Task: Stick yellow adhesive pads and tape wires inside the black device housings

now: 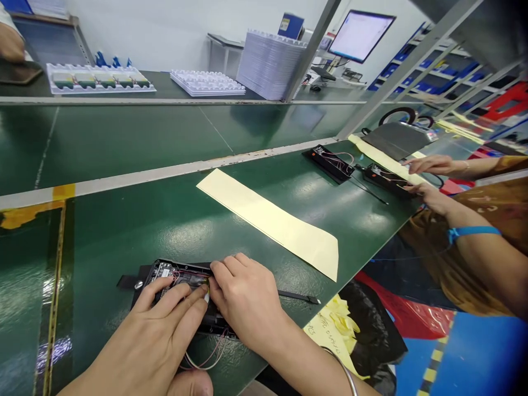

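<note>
An opened black electronic case (159,269) lies on the green bench in front of me, showing a circuit board and thin wires inside. My left hand (152,330) rests across it, fingers stretched out and apart, the fingertips on the inner parts. Bent over the case's right portion is my right hand (245,297), its fingers closed and tips beside the left fingertips. What those fingers grip, if anything, is hidden. Loose pink and white wires (206,364) loop out below the case. A flat black strip (299,297) sticks out to the right, past my right hand.
A pale yellow paper strip (272,223) lies beyond my hands. To the right, another person's hands (433,165) work on a similar black case (388,179); one more open case (330,164) is nearby. White trays (206,82) stand behind the raised ledge. Yellow papers (338,324) are below the bench edge.
</note>
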`<state>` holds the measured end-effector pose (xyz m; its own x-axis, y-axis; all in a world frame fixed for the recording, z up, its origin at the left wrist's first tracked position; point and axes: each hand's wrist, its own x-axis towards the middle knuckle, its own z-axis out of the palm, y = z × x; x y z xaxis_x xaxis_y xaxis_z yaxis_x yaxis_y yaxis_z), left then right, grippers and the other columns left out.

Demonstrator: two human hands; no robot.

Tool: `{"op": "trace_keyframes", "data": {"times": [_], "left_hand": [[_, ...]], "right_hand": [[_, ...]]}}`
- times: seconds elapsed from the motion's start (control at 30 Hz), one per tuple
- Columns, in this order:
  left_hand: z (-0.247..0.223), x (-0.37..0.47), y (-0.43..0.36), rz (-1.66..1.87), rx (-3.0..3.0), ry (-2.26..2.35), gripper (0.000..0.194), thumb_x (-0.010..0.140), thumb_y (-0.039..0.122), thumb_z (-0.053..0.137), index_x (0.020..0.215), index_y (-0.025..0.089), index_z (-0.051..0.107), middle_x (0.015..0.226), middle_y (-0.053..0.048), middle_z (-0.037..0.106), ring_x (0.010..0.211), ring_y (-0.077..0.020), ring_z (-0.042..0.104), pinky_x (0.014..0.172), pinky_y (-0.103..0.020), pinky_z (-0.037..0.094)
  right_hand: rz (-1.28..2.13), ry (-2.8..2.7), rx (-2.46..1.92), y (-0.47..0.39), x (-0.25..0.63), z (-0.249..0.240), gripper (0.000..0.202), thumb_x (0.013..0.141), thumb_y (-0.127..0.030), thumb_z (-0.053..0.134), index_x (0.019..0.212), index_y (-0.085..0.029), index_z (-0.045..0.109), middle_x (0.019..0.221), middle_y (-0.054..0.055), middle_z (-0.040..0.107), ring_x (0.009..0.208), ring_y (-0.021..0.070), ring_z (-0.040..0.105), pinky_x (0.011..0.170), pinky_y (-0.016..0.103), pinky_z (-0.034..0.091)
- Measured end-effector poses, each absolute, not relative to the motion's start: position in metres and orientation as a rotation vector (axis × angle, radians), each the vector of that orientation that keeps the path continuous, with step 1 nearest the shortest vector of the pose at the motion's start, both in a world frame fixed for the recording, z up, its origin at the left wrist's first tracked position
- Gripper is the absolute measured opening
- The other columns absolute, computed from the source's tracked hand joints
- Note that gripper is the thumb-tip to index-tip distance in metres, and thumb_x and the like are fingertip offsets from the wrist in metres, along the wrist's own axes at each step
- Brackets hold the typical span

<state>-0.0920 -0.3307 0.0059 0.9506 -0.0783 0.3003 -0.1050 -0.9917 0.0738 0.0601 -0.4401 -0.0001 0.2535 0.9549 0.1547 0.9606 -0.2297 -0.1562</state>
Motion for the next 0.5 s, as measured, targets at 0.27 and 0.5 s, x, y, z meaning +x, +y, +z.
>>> {"op": "trace_keyframes", "data": {"times": [0.27, 0.5], "left_hand": [[0.0105, -0.0892, -0.3299, 0.503, 2.944, -0.116, 0.06, 0.078, 0.063, 0.066, 0.108, 0.011, 0.066, 0.105, -0.006, 0.074, 0.1, -0.0233, 0.061, 0.101, -0.041, 0.027], [0.012, -0.0922, -0.3318, 0.451, 3.006, -0.181, 0.074, 0.075, 0.071, 0.064, 0.11, 0.006, 0.062, 0.1, -0.009, 0.073, 0.097, -0.0284, 0.061, 0.101, -0.046, 0.023]], "right_hand": [[-0.058, -1.929, -2.289, -0.4342, 0.0678, 0.0018, 0.019, 0.086, -0.014, 0.069, 0.073, -0.018, 0.056, 0.07, 0.001, 0.057, 0.064, 0.0193, 0.049, 0.053, 0.035, 0.026], [-0.011, -1.988, -2.302, -0.4316, 0.0693, 0.0009, 0.016, 0.092, -0.021, 0.063, 0.078, -0.019, 0.057, 0.075, 0.002, 0.058, 0.069, 0.0208, 0.052, 0.053, 0.035, 0.025]]}}
